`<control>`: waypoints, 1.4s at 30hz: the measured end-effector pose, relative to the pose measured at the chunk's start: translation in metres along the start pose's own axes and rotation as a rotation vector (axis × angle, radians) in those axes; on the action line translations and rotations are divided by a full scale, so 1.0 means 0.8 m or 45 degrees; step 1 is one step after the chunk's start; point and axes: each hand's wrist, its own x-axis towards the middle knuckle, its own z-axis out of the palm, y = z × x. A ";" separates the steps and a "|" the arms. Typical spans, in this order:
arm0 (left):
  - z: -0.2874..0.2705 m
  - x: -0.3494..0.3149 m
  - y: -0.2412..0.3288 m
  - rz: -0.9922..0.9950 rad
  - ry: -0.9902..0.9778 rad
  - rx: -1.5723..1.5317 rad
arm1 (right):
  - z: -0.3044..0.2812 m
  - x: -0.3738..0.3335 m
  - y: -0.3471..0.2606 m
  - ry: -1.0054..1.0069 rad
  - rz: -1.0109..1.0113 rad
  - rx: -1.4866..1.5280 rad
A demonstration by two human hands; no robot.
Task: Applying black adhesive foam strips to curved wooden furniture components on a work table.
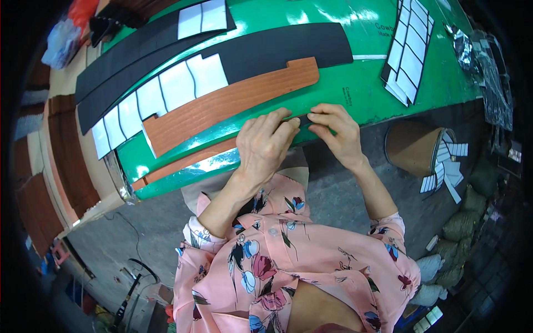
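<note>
My left hand (264,145) is closed over a narrow brown strip (191,162) at the table's near edge. Close beside it, my right hand (337,132) pinches with thumb and forefinger. Between the two sets of fingertips shows a small dark piece (303,119); whether it belongs to the brown strip I cannot tell. Just beyond my hands lies a long, curved, wood-patterned brown strip (233,108) with notched ends. It overlaps a row of white rectangular pieces (177,86) lying on a long black strip (277,53).
The green tabletop (366,83) carries more black strips (139,64) at the far left and a stack of white, black-edged pieces (410,50) at the right. Clear plastic wrap (494,80) hangs at the right edge. Below stands a brown bin (411,147) spilling white scraps (448,172).
</note>
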 end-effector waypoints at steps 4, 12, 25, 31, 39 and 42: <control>0.004 -0.002 -0.005 0.025 0.024 -0.031 | -0.002 0.006 0.000 -0.089 0.338 0.302; 0.003 0.000 -0.003 -0.034 -0.025 0.084 | 0.001 0.015 -0.003 -0.095 0.170 0.100; 0.006 -0.004 -0.001 -0.006 -0.022 0.119 | -0.005 0.012 -0.001 -0.072 0.139 0.125; 0.004 -0.005 -0.003 0.016 -0.043 0.096 | -0.013 0.020 -0.004 -0.132 0.084 0.008; 0.005 -0.006 -0.007 0.010 -0.017 0.081 | -0.023 0.028 -0.023 -0.168 0.088 -0.091; 0.004 -0.005 -0.006 0.000 -0.032 0.088 | -0.024 0.028 -0.026 -0.173 0.176 -0.025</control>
